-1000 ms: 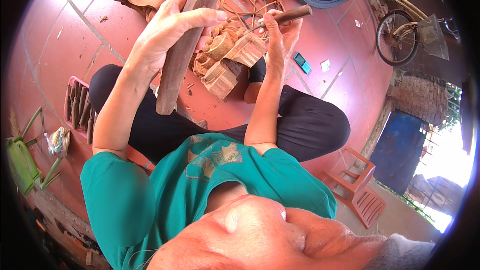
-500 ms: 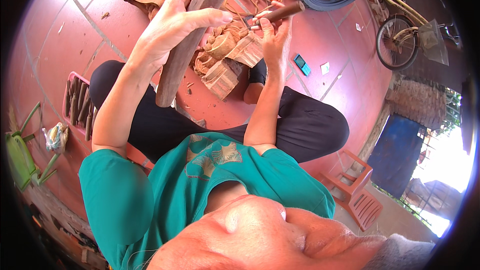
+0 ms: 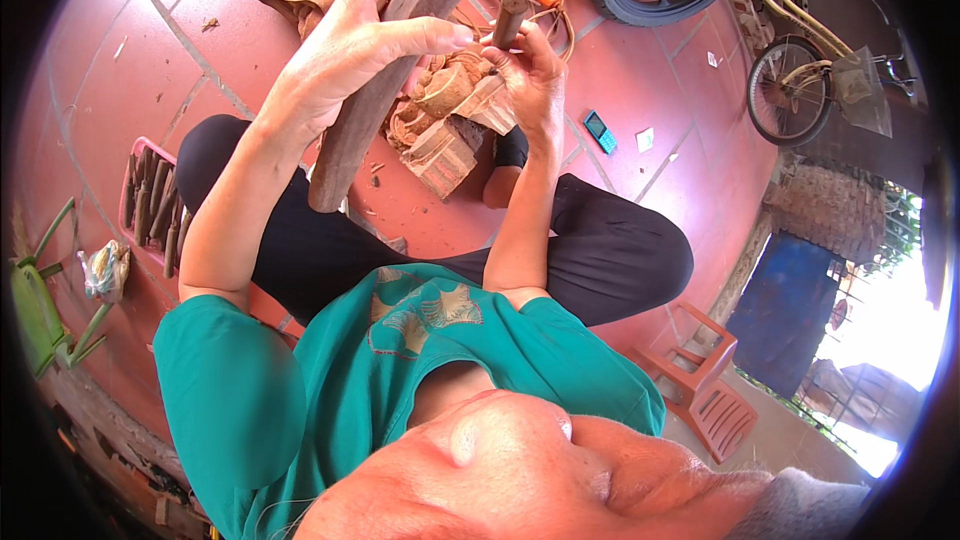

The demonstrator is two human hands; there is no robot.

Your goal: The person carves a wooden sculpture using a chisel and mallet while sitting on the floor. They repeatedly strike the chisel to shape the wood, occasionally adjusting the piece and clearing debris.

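On the red tiled floor (image 3: 230,50), in front of the seated person's crossed legs, a carved wooden block (image 3: 445,125) sits tilted between the two hands. The left hand (image 3: 345,60) is wrapped around a long flat wooden mallet (image 3: 375,90), fingers curled over its upper part, thumb stretched toward the right. The right hand (image 3: 530,75) pinches a chisel (image 3: 508,20) by its round wooden handle, the tip pointing down at the carving.

Judging by its thick, solid look, the block is stiff and fairly heavy, but the raised scroll relief looks fragile at its thin edges; its plain squared near end seems the safest place to take hold. The mallet looks dense and rough, not slippery.

Far left, a pink tray of chisels (image 3: 150,205) lies on the floor beside a green stool (image 3: 40,300). Far right stand a bicycle (image 3: 810,60) and a small blue phone (image 3: 598,132).
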